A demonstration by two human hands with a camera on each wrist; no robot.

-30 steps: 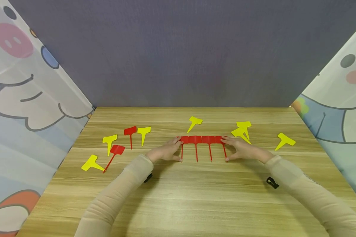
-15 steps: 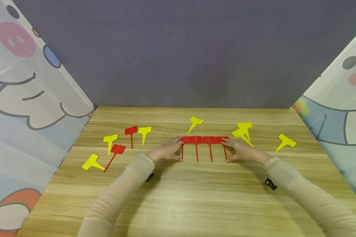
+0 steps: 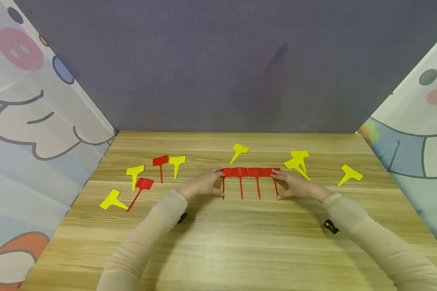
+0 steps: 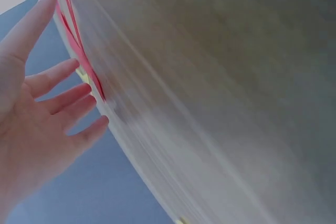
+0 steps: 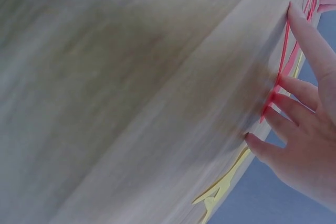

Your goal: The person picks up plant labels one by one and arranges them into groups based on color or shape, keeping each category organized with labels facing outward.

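Note:
Several red T-shaped plant labels [image 3: 240, 172] lie flat on the wooden table, their heads side by side in a row and their stems toward me. My left hand [image 3: 205, 183] is at the row's left end, its fingers at the end label's head and its thumb near the stem tip. At the opposite end, my right hand [image 3: 295, 184] touches the last label's head with extended fingers, the thumb by its stem tip. Both wrist views show spread, fairly straight fingers on the left hand [image 4: 47, 98] and right hand [image 5: 310, 108]; neither grips a label.
Two loose red labels [image 3: 144, 184] lie at the left among yellow labels [image 3: 134, 171]. Behind the row is one yellow label [image 3: 240, 149]; more yellow labels [image 3: 350, 173] lie to the right. A grey panel [image 3: 236, 81] stands along the table's [image 3: 233, 250] far edge.
Both hands stay at the ends of the red row, with only a very slight shift of the left hand. The labels keep their places.

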